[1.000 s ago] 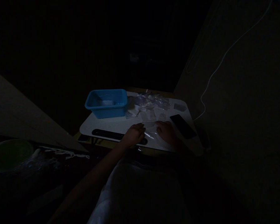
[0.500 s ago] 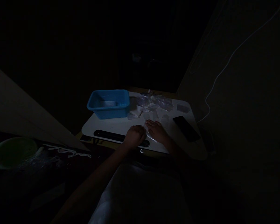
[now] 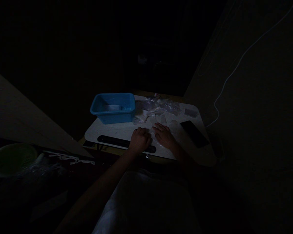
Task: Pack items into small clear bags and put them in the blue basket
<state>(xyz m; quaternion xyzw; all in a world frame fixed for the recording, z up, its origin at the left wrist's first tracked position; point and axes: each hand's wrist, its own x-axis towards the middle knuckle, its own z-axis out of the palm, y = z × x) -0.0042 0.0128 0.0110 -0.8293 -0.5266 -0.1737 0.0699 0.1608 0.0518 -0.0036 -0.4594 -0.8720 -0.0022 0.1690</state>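
My left hand (image 3: 139,140) rests at the near edge of a small white table (image 3: 117,130), its fingers curled closed; whatever may be in them is hidden. Just to its right, my right hand (image 3: 164,136) lies with fingers stretched out over a thin piece of clear plastic (image 3: 157,141). That plastic spans the gap between both hands, and dim light blurs its outline. Beyond the fingers lie a few small translucent pieces (image 3: 163,120) and a small clear packet with whitish contents (image 3: 141,117).
A blue plastic basin (image 3: 117,117) stands at the table's back left, with something pale inside. Crumpled clear plastic bags (image 3: 161,105) lie at the back. A dark phone (image 3: 194,133) is on the right, near a white cable (image 3: 225,83). A green basket (image 3: 14,159) sits low at left.
My left hand has shifted slightly, its knuckles turned a little more upward. The right fingers have moved slightly over the plastic, which shows less shine between the hands.
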